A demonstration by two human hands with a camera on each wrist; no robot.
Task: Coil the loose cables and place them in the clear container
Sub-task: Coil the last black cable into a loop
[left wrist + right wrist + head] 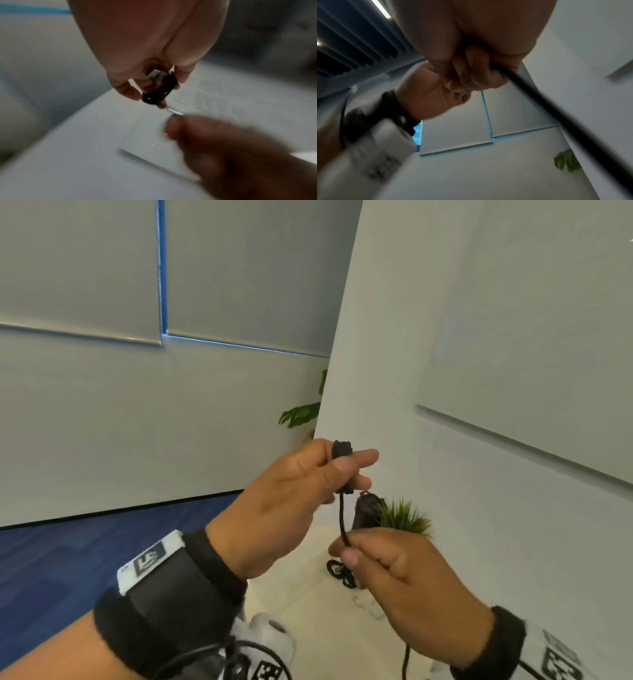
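Here the cable point(341, 517) was thin, black and matte. Part of it was already wound into a small tight bundle, and a silvery plug showed against that bundle in the left wrist view. The left hand point(291, 501) held the bundle up in the air, its grip narrow, thumb and fingers pinched round the windings. From the bundle a short straight run dropped almost vertically into the right hand point(407, 580), which sat just below and slightly to the right. That grip was also narrow, thumb and forefinger closed on the strand. Below the right hand the cable hung on downward, out past the lower edge of the head view. So its long axis ran top to bottom, bundle end up, loose end down. Beneath the hands lay a pale counter point(318, 604), with a small green plant point(406, 517) near its far edge and another black cable point(340, 573) lying looped on it.
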